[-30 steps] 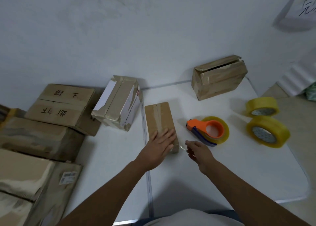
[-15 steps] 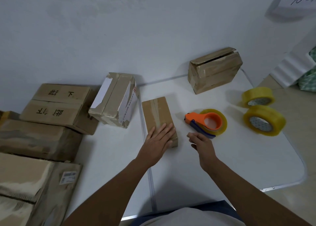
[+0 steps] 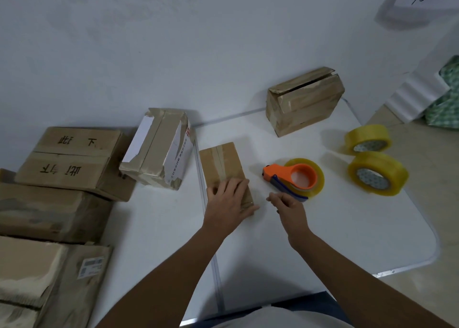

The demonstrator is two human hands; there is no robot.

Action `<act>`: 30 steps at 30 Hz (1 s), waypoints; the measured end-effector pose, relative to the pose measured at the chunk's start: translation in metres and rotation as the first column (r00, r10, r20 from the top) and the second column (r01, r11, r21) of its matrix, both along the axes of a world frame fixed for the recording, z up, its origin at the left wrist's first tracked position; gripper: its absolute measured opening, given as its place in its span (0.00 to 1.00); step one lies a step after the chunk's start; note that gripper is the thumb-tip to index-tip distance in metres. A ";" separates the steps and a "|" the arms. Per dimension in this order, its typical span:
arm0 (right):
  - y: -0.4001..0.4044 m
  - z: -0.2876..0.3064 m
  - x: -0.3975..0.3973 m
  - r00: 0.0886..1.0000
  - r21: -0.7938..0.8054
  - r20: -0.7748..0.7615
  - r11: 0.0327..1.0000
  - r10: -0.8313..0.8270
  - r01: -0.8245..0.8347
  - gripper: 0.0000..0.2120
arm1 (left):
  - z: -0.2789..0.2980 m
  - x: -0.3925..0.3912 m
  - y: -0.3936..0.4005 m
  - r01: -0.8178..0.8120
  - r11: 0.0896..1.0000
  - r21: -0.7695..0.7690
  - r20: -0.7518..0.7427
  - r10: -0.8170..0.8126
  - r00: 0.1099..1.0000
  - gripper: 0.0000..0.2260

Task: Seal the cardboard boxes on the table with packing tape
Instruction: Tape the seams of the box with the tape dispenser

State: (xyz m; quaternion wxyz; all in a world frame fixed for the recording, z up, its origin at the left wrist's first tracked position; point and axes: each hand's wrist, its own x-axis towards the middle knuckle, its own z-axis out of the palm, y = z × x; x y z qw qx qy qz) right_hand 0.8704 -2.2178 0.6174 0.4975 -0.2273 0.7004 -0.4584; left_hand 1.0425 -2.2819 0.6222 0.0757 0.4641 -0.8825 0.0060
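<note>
Where the small box (image 3: 224, 168) lies near the middle of the white table (image 3: 347, 228), tape running along its top, we see the left hand (image 3: 229, 203) pressing flat on its near end, fingers straight. The right hand (image 3: 289, 209) hovers just beside it, fingers curled, holding nothing we can see. The orange tape dispenser (image 3: 295, 177) sits right behind that hand, two yellow tape rolls (image 3: 372, 158) farther right.

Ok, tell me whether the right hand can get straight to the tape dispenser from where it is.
Probably yes. The right hand hovers just in front of the tape dispenser, with only bare table between them.
</note>
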 end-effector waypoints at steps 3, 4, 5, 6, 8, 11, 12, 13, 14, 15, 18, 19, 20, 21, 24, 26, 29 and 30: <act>-0.002 -0.003 0.000 0.994 -0.007 -0.102 1.000 0.028 -0.029 0.09 | -0.009 -0.001 0.001 -0.014 1.000 -0.023 0.005 0.014 1.000 0.30; -0.004 -0.004 0.001 0.990 -0.011 -0.137 0.999 0.042 -0.044 0.09 | -0.011 0.000 0.000 -0.005 1.000 -0.017 0.005 0.005 1.000 0.30; -0.005 -0.004 0.002 0.986 -0.018 -0.160 0.998 0.054 -0.057 0.09 | -0.011 0.001 0.000 0.002 1.000 -0.001 0.003 -0.002 1.000 0.31; -0.006 -0.004 0.003 0.983 -0.025 -0.171 0.997 0.061 -0.066 0.09 | -0.011 0.002 0.000 0.006 1.000 0.021 -0.002 -0.006 1.000 0.32; -0.009 -0.003 0.004 0.982 -0.036 -0.175 0.996 0.074 -0.081 0.09 | -0.008 0.003 0.000 0.010 0.998 0.057 -0.022 -0.009 1.000 0.34; -0.015 -0.006 0.006 0.979 -0.058 -0.179 0.992 0.098 -0.110 0.09 | -0.007 0.007 0.001 0.042 0.998 0.057 -0.023 -0.041 0.999 0.32; -0.016 -0.008 0.007 0.978 -0.062 -0.180 0.991 0.107 -0.120 0.09 | -0.010 0.009 0.002 0.050 0.997 0.050 0.003 -0.051 0.999 0.32; -0.018 -0.010 0.008 0.976 -0.065 -0.183 0.989 0.118 -0.131 0.09 | -0.012 0.011 0.002 0.055 0.997 0.048 0.036 -0.057 0.998 0.32; -0.020 -0.013 0.009 0.973 -0.067 -0.191 0.987 0.131 -0.146 0.09 | -0.015 0.013 0.002 0.060 0.997 0.051 0.066 -0.063 0.996 0.32; -0.023 -0.015 0.010 0.969 -0.070 -0.199 0.984 0.146 -0.163 0.09 | -0.017 0.013 0.001 0.065 0.996 0.058 0.088 -0.070 0.994 0.32; -0.032 -0.023 0.013 0.944 -0.083 -0.248 0.966 0.219 -0.246 0.09 | -0.019 0.013 -0.001 0.091 0.992 0.087 0.126 -0.102 0.987 0.31; -0.035 -0.024 0.015 0.931 -0.088 -0.270 0.956 0.246 -0.278 0.10 | -0.019 0.013 -0.002 0.097 0.991 0.089 0.135 -0.109 0.985 0.31; -0.038 -0.026 0.018 0.918 -0.093 -0.292 0.947 0.270 -0.308 0.10 | -0.020 0.013 -0.002 0.101 0.991 0.087 0.142 -0.112 0.983 0.31; -0.040 -0.028 0.020 0.904 -0.101 -0.313 0.937 0.290 -0.336 0.11 | -0.020 0.013 -0.002 0.102 0.991 0.083 0.149 -0.114 0.982 0.31; -0.042 -0.036 0.025 0.876 -0.125 -0.379 0.921 0.299 -0.369 0.09 | -0.022 0.012 -0.002 0.107 0.992 0.066 0.156 -0.117 0.981 0.30; -0.042 -0.041 0.029 0.874 -0.138 -0.397 0.923 0.281 -0.359 0.09 | -0.024 0.011 -0.002 0.109 0.992 0.058 0.157 -0.116 0.981 0.30; -0.038 -0.044 0.036 0.897 -0.094 -0.344 0.941 0.276 -0.326 0.11 | -0.025 0.011 -0.001 0.101 0.993 0.059 0.162 -0.110 0.981 0.30; -0.038 -0.046 0.037 0.903 -0.070 -0.325 0.945 0.281 -0.320 0.11 | -0.024 0.011 -0.001 0.099 0.994 0.056 0.167 -0.107 0.980 0.30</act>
